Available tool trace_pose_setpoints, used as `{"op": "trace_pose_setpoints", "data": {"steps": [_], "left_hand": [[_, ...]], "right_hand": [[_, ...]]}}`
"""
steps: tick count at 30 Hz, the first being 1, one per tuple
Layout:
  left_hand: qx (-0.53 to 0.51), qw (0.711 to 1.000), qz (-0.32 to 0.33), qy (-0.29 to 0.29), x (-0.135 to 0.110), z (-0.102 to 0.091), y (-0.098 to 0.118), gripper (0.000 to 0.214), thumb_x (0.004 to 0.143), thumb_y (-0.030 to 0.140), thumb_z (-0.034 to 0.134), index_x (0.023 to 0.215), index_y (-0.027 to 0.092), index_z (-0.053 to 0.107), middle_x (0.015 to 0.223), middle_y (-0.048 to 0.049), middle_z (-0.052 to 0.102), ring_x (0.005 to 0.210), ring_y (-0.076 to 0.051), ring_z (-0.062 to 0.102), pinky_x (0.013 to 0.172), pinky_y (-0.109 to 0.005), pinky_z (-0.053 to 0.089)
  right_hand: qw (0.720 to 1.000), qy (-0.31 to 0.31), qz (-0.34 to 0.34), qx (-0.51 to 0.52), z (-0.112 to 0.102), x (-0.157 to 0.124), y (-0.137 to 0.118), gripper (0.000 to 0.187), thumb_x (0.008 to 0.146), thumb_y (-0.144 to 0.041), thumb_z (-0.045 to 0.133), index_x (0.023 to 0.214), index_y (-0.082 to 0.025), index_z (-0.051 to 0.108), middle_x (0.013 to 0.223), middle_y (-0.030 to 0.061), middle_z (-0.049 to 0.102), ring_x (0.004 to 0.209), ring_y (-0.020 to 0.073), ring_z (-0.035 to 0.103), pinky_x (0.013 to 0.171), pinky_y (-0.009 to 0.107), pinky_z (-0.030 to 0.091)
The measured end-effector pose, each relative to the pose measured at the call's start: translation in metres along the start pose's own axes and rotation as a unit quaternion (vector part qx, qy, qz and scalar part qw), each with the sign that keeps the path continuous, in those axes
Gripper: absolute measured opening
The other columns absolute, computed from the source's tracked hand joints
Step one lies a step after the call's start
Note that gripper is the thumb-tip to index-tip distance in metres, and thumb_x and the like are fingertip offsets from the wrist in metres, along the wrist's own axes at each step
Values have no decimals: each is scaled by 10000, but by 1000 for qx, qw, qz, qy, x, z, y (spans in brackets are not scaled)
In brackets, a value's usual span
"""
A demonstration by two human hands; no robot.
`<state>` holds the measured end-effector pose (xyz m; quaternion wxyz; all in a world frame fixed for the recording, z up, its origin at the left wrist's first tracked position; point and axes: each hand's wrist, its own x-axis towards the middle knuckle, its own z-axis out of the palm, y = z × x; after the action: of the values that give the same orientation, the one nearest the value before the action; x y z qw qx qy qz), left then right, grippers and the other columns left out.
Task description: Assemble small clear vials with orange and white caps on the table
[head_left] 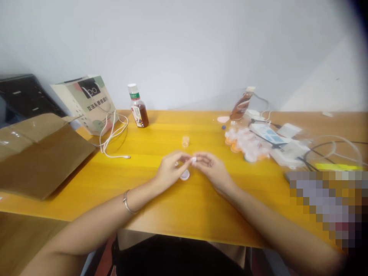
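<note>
My left hand (pixel 171 168) and my right hand (pixel 211 168) meet over the middle of the table. Between their fingertips is a small white object (pixel 194 159), pinched from both sides; blur and its size hide what kind it is. Just below the left fingers lies a round whitish disc (pixel 184 175), like a lid or shallow dish. Beyond the hands stands a small, clear, pale orange cup-like container (pixel 185 141).
Left: a brown paper bag (pixel 43 157), a printed paper bag (pixel 96 105), a white cable (pixel 107 143). A bottle of dark liquid (pixel 139 111) stands behind. Right: a brown drink bottle (pixel 241 105), a cluster of small containers (pixel 247 142), white boxes (pixel 291 151) and cables.
</note>
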<state>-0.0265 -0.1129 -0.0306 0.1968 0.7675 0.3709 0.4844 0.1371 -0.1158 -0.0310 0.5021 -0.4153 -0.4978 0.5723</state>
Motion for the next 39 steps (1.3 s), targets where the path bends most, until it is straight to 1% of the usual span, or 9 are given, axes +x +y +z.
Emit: {"op": "trace_pose_setpoints", "data": {"steps": [5, 11, 15, 17, 20, 23, 29, 34, 39], "left_hand": [[211, 957, 196, 0, -4, -2, -4, 126, 834, 174, 498, 927, 152, 579, 787, -44, 650, 723, -130, 582, 685, -274, 416], [252, 932, 256, -40, 1, -8, -1, 164, 845, 213, 496, 990, 167, 557, 883, -53, 672, 817, -136, 605, 712, -278, 386], [187, 972, 132, -52, 21, -39, -5, 170, 845, 282, 492, 876, 147, 591, 838, -63, 659, 779, -135, 591, 715, -264, 427], [162, 979, 34, -122, 29, -54, -11, 191, 856, 284, 463, 870, 150, 599, 810, -49, 646, 727, -121, 579, 663, -242, 439], [126, 951, -25, -282, 32, -66, -22, 222, 821, 314, 517, 961, 162, 600, 861, -48, 625, 745, -124, 570, 690, -249, 448], [121, 930, -5, -346, 27, -62, -28, 290, 791, 286, 560, 1059, 177, 576, 939, -62, 577, 813, -137, 555, 758, -272, 442], [148, 926, 40, -345, 20, -45, -28, 166, 824, 201, 493, 894, 156, 637, 898, -61, 561, 805, -127, 548, 772, -247, 427], [192, 939, 28, -285, 21, -42, -26, 164, 806, 174, 480, 838, 139, 637, 784, -49, 587, 682, -117, 537, 665, -237, 428], [-12, 978, -68, -195, 21, -44, -18, 197, 779, 215, 544, 947, 133, 606, 825, -49, 634, 736, -112, 576, 720, -250, 461]], "right_hand": [[990, -42, 79, 109, 4, -5, -2, 185, 667, -298, 687, 816, -191, 660, 875, 22, 695, 830, 133, 632, 850, 294, 457], [985, -56, 79, 140, 3, -5, -4, 165, 676, -289, 681, 808, -191, 667, 849, 14, 685, 795, 116, 624, 789, 255, 471], [988, -13, 97, 119, 1, -3, -2, 148, 679, -262, 679, 807, -191, 658, 755, -7, 661, 660, 78, 610, 687, 208, 479], [990, 8, 99, 102, 2, -3, -2, 161, 667, -251, 684, 815, -197, 654, 704, -24, 639, 595, 66, 592, 645, 202, 476], [991, 9, 96, 87, 5, -5, -1, 192, 653, -244, 689, 835, -194, 653, 703, -32, 623, 576, 57, 578, 635, 197, 474], [992, -5, 95, 83, 8, -6, 1, 212, 635, -232, 702, 836, -185, 652, 745, -25, 638, 613, 63, 587, 686, 212, 484], [989, -9, 109, 103, 7, -7, 6, 209, 630, -225, 714, 824, -183, 646, 807, -1, 670, 733, 106, 636, 793, 261, 497], [988, -34, 110, 103, 5, -7, 7, 246, 599, -224, 742, 827, -183, 657, 840, 5, 681, 783, 118, 643, 861, 287, 481], [987, -52, 110, 102, 4, -8, 7, 257, 588, -231, 749, 828, -173, 675, 820, 16, 692, 781, 126, 647, 867, 300, 482]]}}
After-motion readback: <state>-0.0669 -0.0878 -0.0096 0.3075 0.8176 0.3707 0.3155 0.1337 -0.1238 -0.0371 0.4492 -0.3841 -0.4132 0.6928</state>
